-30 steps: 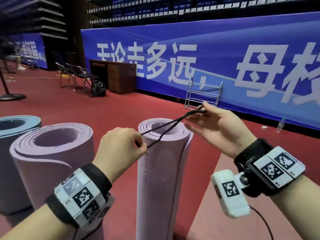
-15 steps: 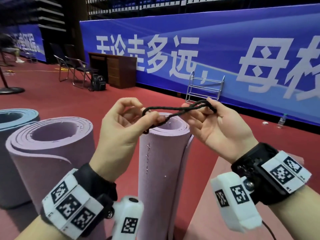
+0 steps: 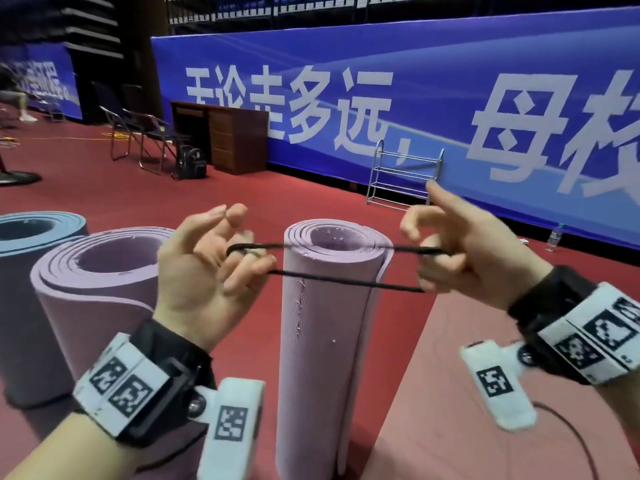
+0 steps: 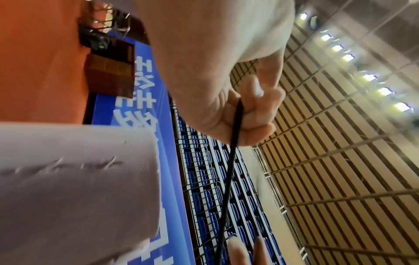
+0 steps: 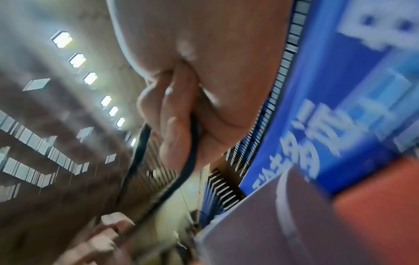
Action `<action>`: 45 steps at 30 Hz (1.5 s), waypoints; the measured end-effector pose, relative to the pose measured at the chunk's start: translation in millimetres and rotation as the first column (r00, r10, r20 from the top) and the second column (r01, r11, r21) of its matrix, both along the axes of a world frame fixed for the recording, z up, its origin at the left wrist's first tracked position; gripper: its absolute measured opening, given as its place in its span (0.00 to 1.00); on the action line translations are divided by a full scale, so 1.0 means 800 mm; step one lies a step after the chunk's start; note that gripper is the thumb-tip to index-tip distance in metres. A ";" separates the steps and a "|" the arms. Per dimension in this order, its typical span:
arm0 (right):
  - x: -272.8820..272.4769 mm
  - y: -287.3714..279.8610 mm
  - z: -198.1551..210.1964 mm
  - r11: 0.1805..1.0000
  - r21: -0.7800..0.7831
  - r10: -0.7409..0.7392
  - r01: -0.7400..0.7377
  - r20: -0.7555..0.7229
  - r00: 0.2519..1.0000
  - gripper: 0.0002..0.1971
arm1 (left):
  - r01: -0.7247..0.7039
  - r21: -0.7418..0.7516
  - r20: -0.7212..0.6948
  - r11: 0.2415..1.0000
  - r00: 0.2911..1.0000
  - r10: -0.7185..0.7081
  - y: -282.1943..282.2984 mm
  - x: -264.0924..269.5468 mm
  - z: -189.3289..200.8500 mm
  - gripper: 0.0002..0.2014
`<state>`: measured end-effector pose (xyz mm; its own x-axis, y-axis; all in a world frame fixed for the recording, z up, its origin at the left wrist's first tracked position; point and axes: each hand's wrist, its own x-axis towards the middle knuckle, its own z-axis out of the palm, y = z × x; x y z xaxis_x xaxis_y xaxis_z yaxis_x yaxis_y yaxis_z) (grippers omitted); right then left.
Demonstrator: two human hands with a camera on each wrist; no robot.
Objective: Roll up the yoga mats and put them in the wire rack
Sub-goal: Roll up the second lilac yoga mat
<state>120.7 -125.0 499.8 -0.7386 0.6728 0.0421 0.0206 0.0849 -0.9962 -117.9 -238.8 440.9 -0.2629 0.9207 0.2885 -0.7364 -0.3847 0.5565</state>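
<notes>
A rolled purple yoga mat (image 3: 322, 334) stands upright on the red floor between my hands. A black elastic loop (image 3: 332, 281) is stretched level with the mat's top, its near strand in front of the roll. My left hand (image 3: 239, 258) hooks curled fingers through the loop's left end; my right hand (image 3: 429, 258) hooks its right end. The left wrist view shows the cord (image 4: 233, 143) running through curled fingers (image 4: 256, 123) beside the mat (image 4: 75, 188). A second purple roll (image 3: 100, 292) and a blue roll (image 3: 31, 237) stand at the left. The wire rack (image 3: 403, 174) stands by the blue banner.
A pink mat (image 3: 467, 393) lies flat on the floor at the lower right. A wooden desk (image 3: 221, 136), folding chairs (image 3: 138, 133) and a black backpack (image 3: 190, 162) stand along the wall at the left. A water bottle (image 3: 553, 237) sits at the right.
My hands have moved apart and stretched the black loop wide across the top of the upright mat. Before, both hands held it bunched together above the roll.
</notes>
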 end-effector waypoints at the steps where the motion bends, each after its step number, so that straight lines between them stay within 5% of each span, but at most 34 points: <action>1: 0.006 -0.002 0.002 0.990 0.142 -0.016 -0.003 0.129 0.991 0.26 | 0.004 -0.007 -0.118 1.000 0.993 -0.005 -0.006 -0.004 0.004 0.09; 3: 0.010 -0.008 0.006 0.866 0.481 -0.093 -0.134 0.420 0.903 0.27 | 0.024 -0.021 -0.385 0.999 0.922 -0.030 -0.013 -0.005 0.012 0.13; 6: 0.004 -0.011 0.011 0.538 0.699 -0.383 -0.472 0.701 0.601 0.26 | 0.134 -0.048 -0.721 0.990 0.681 -0.127 -0.013 0.008 0.023 0.15; 8: -0.001 -0.007 0.012 0.347 0.736 -0.595 -0.581 0.652 0.470 0.22 | 0.165 -0.137 -0.854 0.977 0.479 -0.201 -0.012 0.019 0.027 0.18; 11: -0.010 -0.004 0.007 0.127 0.751 -0.744 -0.648 0.504 0.439 0.05 | 0.044 -0.296 -0.952 0.954 0.075 -0.298 -0.010 0.039 0.030 0.17; 12: -0.013 -0.001 0.002 0.086 0.760 -0.768 -0.644 0.462 0.443 0.13 | -0.034 -0.325 -0.944 0.945 -0.050 -0.326 -0.007 0.045 0.028 0.16; 14: -0.019 0.008 -0.014 0.074 0.768 -0.786 -0.636 0.437 0.437 0.34 | -0.235 -0.265 -0.896 0.935 -0.298 -0.328 -0.001 0.053 0.021 0.15; 16: -0.026 0.011 -0.027 0.048 0.816 -0.803 -0.576 0.374 0.463 0.43 | -0.431 -0.076 -0.790 0.899 -0.524 -0.318 0.008 0.053 0.011 0.14; 21: -0.037 0.032 -0.036 0.059 0.874 -0.802 -0.483 0.330 0.498 0.49 | -0.661 0.240 -0.670 0.711 -0.643 -0.372 0.019 0.040 0.000 0.17; 23: -0.039 0.038 -0.033 0.092 0.861 -0.815 -0.499 0.354 0.459 0.51 | -0.673 0.346 -0.614 0.653 -0.689 -0.385 0.025 0.029 -0.010 0.34; 26: -0.041 0.053 -0.033 0.209 0.868 -0.797 -0.451 0.418 0.435 0.56 | -0.653 0.277 -0.740 0.705 -0.613 -0.276 0.044 0.008 -0.029 0.68; 30: -0.051 0.090 -0.053 0.372 0.878 -0.729 -0.302 0.477 0.491 0.56 | -0.613 0.073 -0.932 0.787 -0.323 -0.165 0.082 0.001 -0.041 0.79; 34: -0.057 0.112 -0.066 0.598 0.778 -0.583 -0.192 0.587 0.562 0.50 | -0.543 -0.010 -0.996 0.840 -0.066 -0.055 0.100 -0.001 -0.052 0.75; 39: -0.049 0.116 -0.073 0.531 0.847 -0.457 -0.024 0.310 0.834 0.29 | -0.474 -0.005 -1.000 0.881 0.014 0.002 0.099 -0.024 -0.061 0.73; 41: -0.047 0.120 -0.074 0.553 0.833 -0.399 0.013 0.252 0.882 0.24 | -0.418 -0.024 -0.996 0.908 0.088 0.014 0.095 -0.034 -0.062 0.70; 43: -0.043 0.120 -0.073 0.656 0.754 -0.255 -0.033 0.263 0.930 0.23 | -0.352 -0.026 -0.968 0.936 0.242 0.064 0.095 -0.039 -0.067 0.54; 45: -0.041 0.119 -0.071 0.772 0.630 -0.110 -0.083 0.261 0.959 0.22 | -0.264 -0.059 -0.862 0.963 0.500 0.085 0.096 -0.029 -0.065 0.39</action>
